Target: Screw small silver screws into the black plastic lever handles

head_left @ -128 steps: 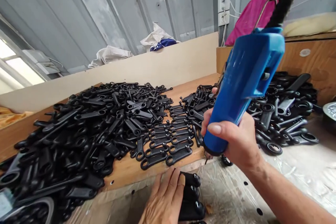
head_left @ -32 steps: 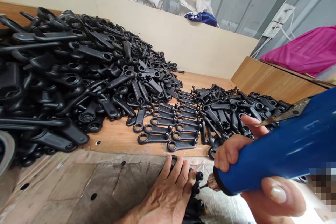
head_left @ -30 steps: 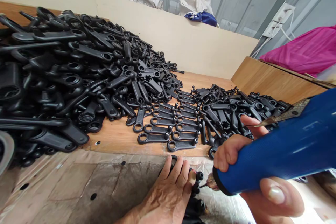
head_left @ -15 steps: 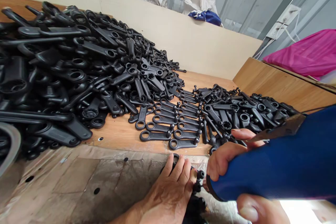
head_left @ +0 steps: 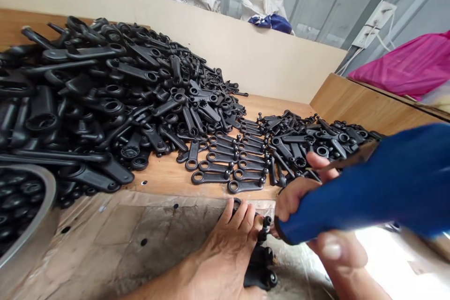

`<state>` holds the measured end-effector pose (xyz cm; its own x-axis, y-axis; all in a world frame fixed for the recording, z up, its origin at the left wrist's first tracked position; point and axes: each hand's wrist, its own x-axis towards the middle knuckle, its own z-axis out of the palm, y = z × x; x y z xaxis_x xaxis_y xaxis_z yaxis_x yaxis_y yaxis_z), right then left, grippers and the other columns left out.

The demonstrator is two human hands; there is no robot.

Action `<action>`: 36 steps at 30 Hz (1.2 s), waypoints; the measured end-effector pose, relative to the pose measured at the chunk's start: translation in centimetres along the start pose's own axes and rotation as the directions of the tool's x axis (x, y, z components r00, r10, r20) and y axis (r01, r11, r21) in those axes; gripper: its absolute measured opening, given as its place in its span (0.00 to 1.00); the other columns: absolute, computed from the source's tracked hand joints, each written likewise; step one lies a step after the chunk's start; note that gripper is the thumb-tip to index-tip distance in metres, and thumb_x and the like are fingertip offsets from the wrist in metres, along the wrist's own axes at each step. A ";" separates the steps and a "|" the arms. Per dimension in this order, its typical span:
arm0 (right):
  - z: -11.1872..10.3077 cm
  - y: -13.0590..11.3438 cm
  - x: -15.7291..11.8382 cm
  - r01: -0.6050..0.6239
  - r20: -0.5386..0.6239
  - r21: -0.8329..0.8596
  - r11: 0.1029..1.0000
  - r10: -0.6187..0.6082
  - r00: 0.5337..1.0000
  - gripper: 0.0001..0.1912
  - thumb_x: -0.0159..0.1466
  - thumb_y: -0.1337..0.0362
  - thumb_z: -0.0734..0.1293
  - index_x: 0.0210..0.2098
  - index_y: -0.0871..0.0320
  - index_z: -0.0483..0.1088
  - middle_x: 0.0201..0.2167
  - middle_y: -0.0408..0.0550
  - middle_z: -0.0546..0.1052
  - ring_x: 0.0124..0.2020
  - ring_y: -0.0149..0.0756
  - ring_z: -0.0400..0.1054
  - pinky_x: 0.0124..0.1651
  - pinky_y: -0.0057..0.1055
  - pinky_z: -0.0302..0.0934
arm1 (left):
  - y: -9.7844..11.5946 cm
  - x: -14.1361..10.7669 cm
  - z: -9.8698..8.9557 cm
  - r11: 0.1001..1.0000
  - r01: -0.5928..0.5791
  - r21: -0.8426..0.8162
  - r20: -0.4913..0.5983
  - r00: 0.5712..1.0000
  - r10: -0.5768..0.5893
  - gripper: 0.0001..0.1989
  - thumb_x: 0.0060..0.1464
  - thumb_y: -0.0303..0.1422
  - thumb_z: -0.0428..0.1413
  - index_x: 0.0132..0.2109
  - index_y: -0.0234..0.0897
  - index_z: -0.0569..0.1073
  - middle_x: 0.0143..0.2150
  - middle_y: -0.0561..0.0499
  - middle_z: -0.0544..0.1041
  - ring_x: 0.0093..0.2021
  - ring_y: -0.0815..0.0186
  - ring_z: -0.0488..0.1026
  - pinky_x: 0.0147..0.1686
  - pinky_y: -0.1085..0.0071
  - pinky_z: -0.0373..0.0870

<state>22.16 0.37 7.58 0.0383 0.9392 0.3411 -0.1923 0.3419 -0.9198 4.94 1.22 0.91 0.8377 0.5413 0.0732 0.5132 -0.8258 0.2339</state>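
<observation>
My left hand (head_left: 234,239) lies over several black lever arms (head_left: 259,255) on the worn bench cover, its fingers curled over their far side and its thumb at the near side. Ball-shaped ends stick out to the right of the hand. My right hand (head_left: 337,248) is wrapped around a blue cylindrical hand tool (head_left: 365,192) with a metal lever. The tool's dark front end is close to the nearest ball ends; whether it touches them is hard to see. Beyond my left hand, two columns of similar lever arms (head_left: 246,185) lie side by side on the wood.
A large heap of black lever arms (head_left: 105,89) covers the left side. A smaller heap (head_left: 309,138) lies at the right. At lower left stands a round container (head_left: 49,197) of black parts. A light board (head_left: 225,47) closes the back, and a pink bag (head_left: 404,65) rests at upper right.
The view has shifted, bringing more of the round container into sight. The blue tool appears slightly higher and closer to the ball ends. My left hand stays on the lever arms.
</observation>
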 end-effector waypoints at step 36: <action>-0.1 -0.2 1.5 -0.075 0.160 0.246 0.966 0.036 0.987 0.33 0.46 0.54 0.76 0.51 0.46 0.66 0.23 0.39 0.74 0.19 0.34 0.67 0.22 0.29 0.62 | -0.4 0.1 -0.1 0.991 -0.001 -0.132 0.086 0.996 0.013 0.41 0.57 0.54 0.44 0.65 0.23 0.52 0.65 0.25 0.55 0.67 0.41 0.45 0.63 0.41 0.42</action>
<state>22.35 1.70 8.23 -0.1255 0.9339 0.3347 -0.4299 0.2529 -0.8667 4.80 1.60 0.94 0.8570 0.5153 -0.0072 0.4830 -0.7983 0.3597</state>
